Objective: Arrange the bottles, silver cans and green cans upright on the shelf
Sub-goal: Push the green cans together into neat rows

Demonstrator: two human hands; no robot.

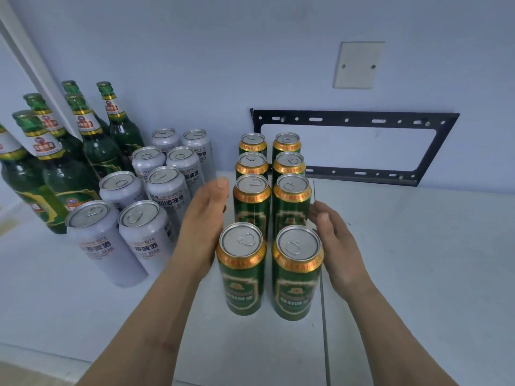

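Several green cans (291,201) stand upright in two rows on the white shelf (418,260); the two nearest are the front left green can (242,271) and the front right green can (296,274). My left hand (203,227) is flat with straight fingers just left of the rows, beside the front left can. On the right of the rows, my right hand (334,240) is also flat, next to the front right can. Several silver cans (145,235) stand upright to the left. Green glass bottles (97,140) stand upright at the far left.
A black metal bracket (354,119) is fixed to the wall behind the green cans, and a blank white wall plate (358,65) sits above it. A thin seam (323,302) runs across the shelf top beside the right row.
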